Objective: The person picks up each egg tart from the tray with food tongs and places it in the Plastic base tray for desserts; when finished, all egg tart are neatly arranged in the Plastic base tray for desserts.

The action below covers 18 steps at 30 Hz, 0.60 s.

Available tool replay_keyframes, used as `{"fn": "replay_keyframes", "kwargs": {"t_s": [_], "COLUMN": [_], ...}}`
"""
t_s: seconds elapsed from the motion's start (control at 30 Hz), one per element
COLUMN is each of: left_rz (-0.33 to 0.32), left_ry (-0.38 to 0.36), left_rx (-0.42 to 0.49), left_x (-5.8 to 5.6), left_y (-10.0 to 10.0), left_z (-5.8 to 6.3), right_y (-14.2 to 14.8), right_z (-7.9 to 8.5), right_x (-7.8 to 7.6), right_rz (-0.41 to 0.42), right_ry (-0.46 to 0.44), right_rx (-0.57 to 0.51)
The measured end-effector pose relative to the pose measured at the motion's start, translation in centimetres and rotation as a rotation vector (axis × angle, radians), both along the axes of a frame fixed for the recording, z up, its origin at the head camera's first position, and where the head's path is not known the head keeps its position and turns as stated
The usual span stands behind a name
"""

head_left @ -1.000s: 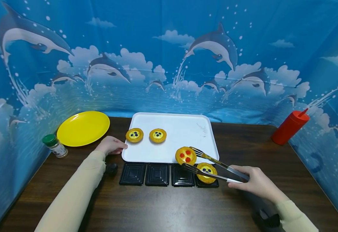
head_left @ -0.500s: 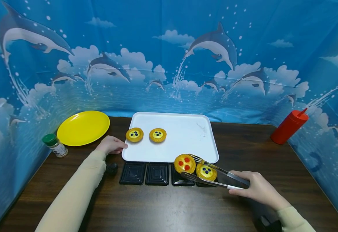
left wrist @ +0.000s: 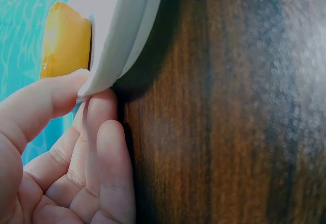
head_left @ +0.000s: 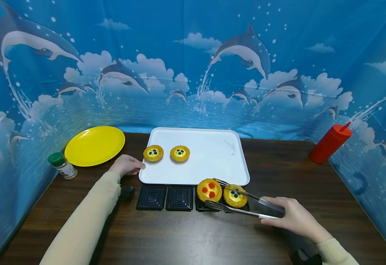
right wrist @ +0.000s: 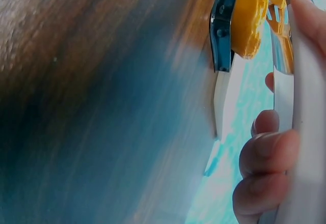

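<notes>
My left hand (head_left: 126,165) pinches the left edge of a white tray (head_left: 209,158) between thumb and fingers; the left wrist view shows the thumb on top of the rim. Two egg tarts with dark berries, a left one (head_left: 153,153) and a right one (head_left: 179,153), sit on that tray. My right hand (head_left: 290,215) holds metal tongs (head_left: 254,213), their arms spread apart. The tong tips are at the upper and lower edges of a red-topped tart (head_left: 209,190) over the third small black tray (head_left: 201,206). Between the tong arms, a berry-topped tart (head_left: 235,195) sits on the rightmost black tray.
Two more black square trays, one at the far left (head_left: 151,197) and one beside it (head_left: 179,197), bear no tart. A yellow plate (head_left: 95,146) and a green-capped spice jar (head_left: 62,166) stand at left. At right is a red squeeze bottle (head_left: 330,143). A dolphin-printed cloth (head_left: 193,73) hangs behind.
The red-topped tart has moved from the white tray's front edge down over the third black tray. The tongs came along, their tips now wider apart. My left hand has stayed put.
</notes>
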<state>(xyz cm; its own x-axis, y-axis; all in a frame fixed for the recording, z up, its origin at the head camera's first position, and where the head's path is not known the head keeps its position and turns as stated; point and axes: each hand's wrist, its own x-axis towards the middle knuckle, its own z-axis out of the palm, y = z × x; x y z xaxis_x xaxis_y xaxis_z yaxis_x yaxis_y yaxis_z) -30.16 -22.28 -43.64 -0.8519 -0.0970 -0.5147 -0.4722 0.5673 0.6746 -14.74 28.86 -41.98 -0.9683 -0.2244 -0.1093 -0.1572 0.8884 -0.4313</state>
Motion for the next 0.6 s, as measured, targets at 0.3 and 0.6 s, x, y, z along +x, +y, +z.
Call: {"fn": "replay_keyframes", "kwargs": {"t_s": [0.3, 0.6], "left_rz": [-0.002, 0.003], "left_ry": [-0.001, -0.01], "left_rx": [-0.006, -0.013], "left_x": [0.04, 0.21], "left_y": [0.09, 0.16], "left_z": [0.09, 0.41], "right_y": [-0.28, -0.49], "right_z": [0.43, 0.9], "right_x": [-0.02, -0.11], "right_rz": [0.004, 0.018], "right_ry": [-0.013, -0.028], "right_rx": [0.02, 0.027]}}
